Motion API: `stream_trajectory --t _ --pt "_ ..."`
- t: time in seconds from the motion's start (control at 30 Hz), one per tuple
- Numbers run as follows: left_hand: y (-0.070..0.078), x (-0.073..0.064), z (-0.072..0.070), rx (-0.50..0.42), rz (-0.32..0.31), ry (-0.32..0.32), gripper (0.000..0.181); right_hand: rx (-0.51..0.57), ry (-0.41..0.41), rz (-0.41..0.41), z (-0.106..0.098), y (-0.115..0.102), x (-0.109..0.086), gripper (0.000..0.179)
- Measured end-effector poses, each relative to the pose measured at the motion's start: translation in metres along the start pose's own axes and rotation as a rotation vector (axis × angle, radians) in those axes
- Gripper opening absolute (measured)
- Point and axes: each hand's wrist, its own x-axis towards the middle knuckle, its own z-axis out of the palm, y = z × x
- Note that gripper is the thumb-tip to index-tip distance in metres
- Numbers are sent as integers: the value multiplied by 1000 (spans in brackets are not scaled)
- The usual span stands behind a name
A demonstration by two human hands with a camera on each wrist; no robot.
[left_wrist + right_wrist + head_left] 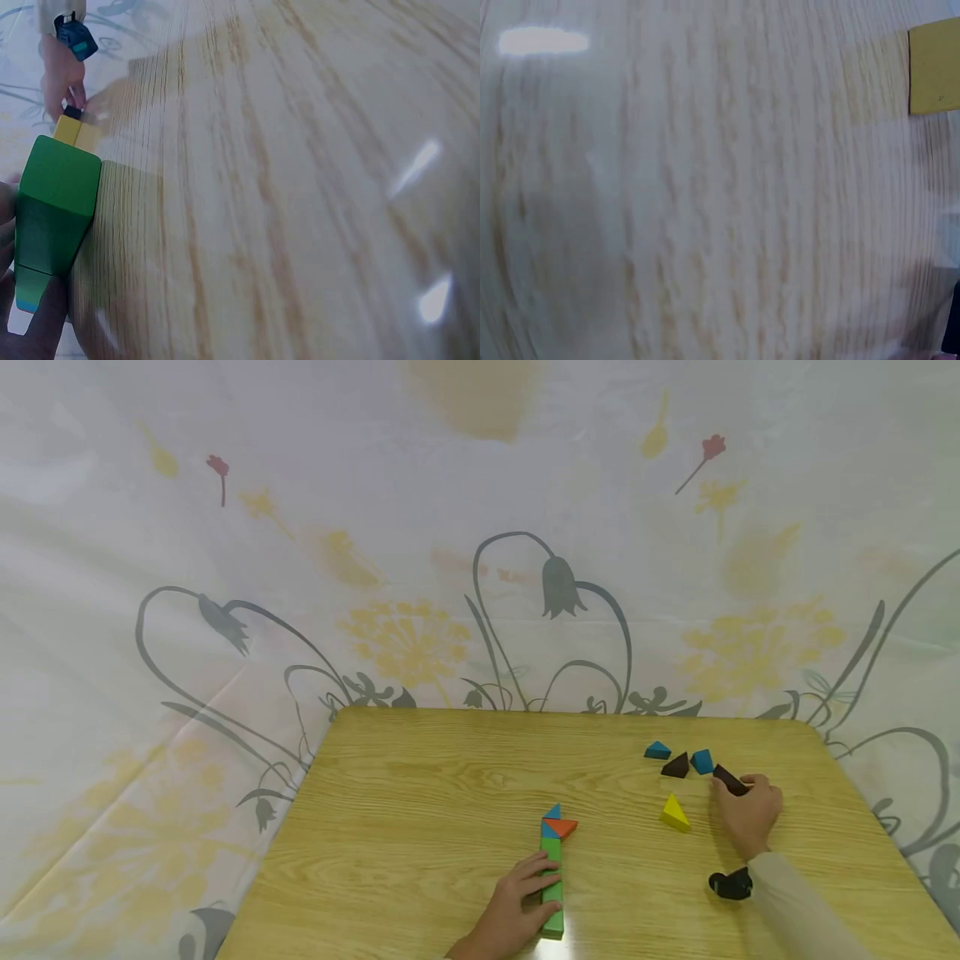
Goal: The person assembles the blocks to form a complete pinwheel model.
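Several green blocks [552, 893] stand in a line on the table, some green hidden under my left hand [517, 897]. Its fingers lie over them from the left, with the thumb nearer the front; in the left wrist view a digit touches a green block [60, 180]. Two blue triangular blocks [552, 812] and an orange triangle [562, 827] join the line's far end. At the right, my right hand [750, 810] pinches a dark brown triangular block [727, 778]. A blue block [702, 762] lies just left of it. A yellow triangle [675, 814] sits nearby.
Another dark brown block [677, 766] and a blue triangle [657, 750] lie farther back. A black device [731, 884] is at the right wrist. The wooden table [420, 777] meets a flower-patterned curtain behind. The right wrist view shows a yellow block [936, 67] at its edge.
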Motion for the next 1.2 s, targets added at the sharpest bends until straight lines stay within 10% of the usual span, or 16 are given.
stream_trajectory --t 0.27,0.77,0.97,1.2 --pt "0 0 2 13 23 17 35 78 80 -60 2 12 1 38" --pt "-1 -1 -1 24 15 9 35 256 -7 -177 -8 15 9 35" --pt "-2 -1 -1 40 14 9 35 336 -147 -315 5 36 25 37" --pt "0 0 -1 41 12 6 35 365 -331 -349 -4 -21 7 37"
